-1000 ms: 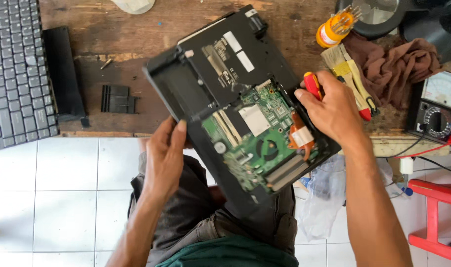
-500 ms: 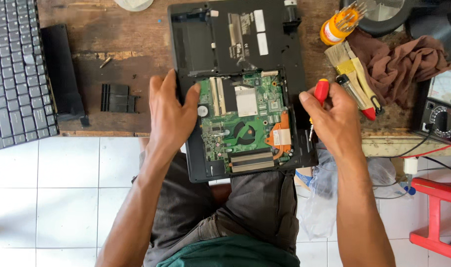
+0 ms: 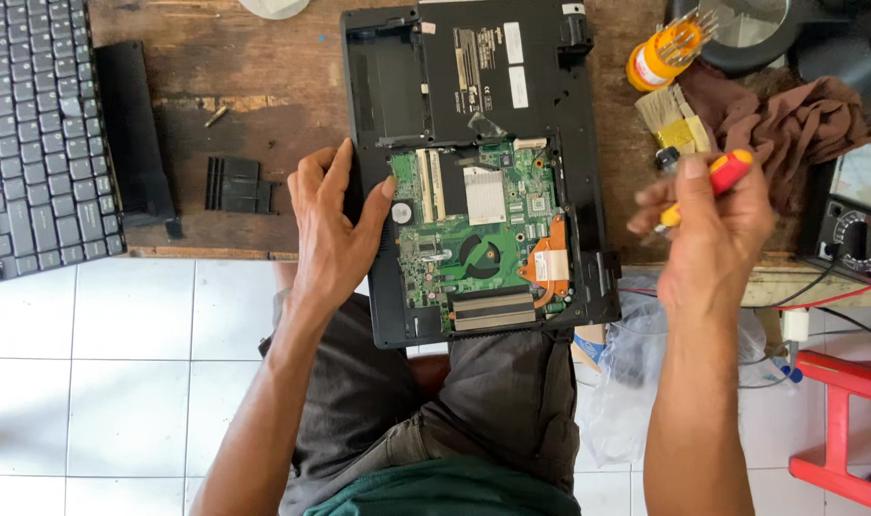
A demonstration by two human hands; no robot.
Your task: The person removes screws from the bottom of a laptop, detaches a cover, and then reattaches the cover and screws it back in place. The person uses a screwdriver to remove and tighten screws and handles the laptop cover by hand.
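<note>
White floor tiles (image 3: 120,382) lie below a worn wooden bench (image 3: 264,67). Nearest, the opened laptop base (image 3: 474,172) overhangs the lap, steadied flat by the left hand (image 3: 335,225), fingers spread along its edge so the green board (image 3: 474,239) faces up. The right hand (image 3: 708,229), raised beside it, is closed around a red-handled screwdriver (image 3: 708,182). Farther off rests 1 detached keyboard (image 3: 34,134).

I count one opened laptop (image 3: 483,162) with one green board (image 3: 474,239) inside and one fan (image 3: 478,256). There is one keyboard (image 3: 34,134), one small black cover (image 3: 233,184), one loose screw (image 3: 216,116), one red-and-yellow screwdriver (image 3: 708,182), one brush (image 3: 674,119), one brown cloth (image 3: 789,119) and one meter (image 3: 856,225).
</note>
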